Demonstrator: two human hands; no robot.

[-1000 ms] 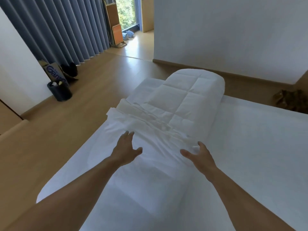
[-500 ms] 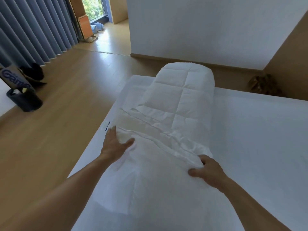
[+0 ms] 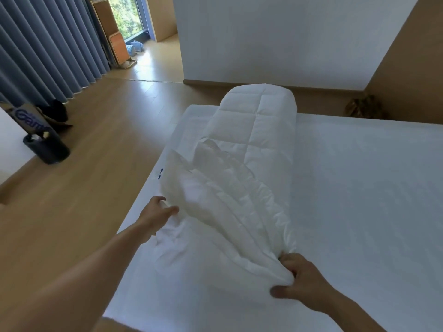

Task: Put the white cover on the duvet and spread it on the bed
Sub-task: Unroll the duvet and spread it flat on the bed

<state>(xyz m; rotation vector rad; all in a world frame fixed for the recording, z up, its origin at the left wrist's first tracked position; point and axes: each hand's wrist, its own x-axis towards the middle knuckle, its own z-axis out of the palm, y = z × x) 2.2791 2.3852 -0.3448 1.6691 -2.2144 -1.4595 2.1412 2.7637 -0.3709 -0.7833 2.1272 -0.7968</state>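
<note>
A folded white quilted duvet (image 3: 259,121) lies lengthwise along the left side of the bed (image 3: 359,200). The thin white cover (image 3: 191,255) lies over its near part and is lifted into a fold. My right hand (image 3: 302,283) grips the bunched edge of cover and duvet at the near right. At the near left, my left hand (image 3: 155,213) touches the cover's lifted edge with fingers reaching under it; its grip is blurred.
Wooden floor runs along the bed's left side. A dark bin (image 3: 46,147) and a cardboard box (image 3: 28,116) stand by the grey curtains (image 3: 48,49). A white wall (image 3: 275,37) rises beyond the bed, and a brown heap (image 3: 364,109) lies at the far right.
The cover's edge has been pulled up and toward me, lifting off the duvet. My right hand closed on the bunched fabric and drew back; my left hand slid down to the left edge.
</note>
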